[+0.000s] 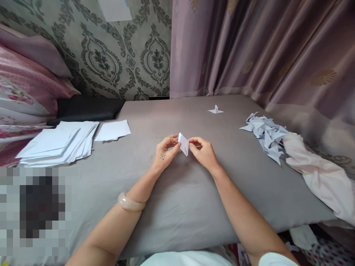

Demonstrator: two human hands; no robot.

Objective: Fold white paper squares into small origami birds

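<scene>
1. Workpiece: the folded paper diamond (183, 144) is held up above the grey cloth (183, 207), in front of me and between my two hands. It stands on edge, tilted, with one point toward me.
2. Left grip: my left hand (164, 150) pinches the diamond's left edge, thumb against fingers, with a narrow opening filled by the paper.
3. Right grip: my right hand (204, 152) pinches the diamond's right corner between thumb and forefinger, equally narrow.
4. Step in hand: I judge this to be mid-fold. The diamond appears layered and compact, with a slit near its lower point; the exact fold cannot be read.
5. Next move: in my judgement it calls for light fingertip control, aligned edges and a firm crease. Too hard a pull could open the layers.
6. Beyond the diamond, to its right: one winged paper figure (215, 110) with a raised middle.
7. Farther right of the diamond: a heap of pointed paper figures (266, 135), touching a pale cloth (318, 173).
8. Left of the diamond: a small stack of white paper (113, 130), then a larger sheet stack (62, 144).
</scene>
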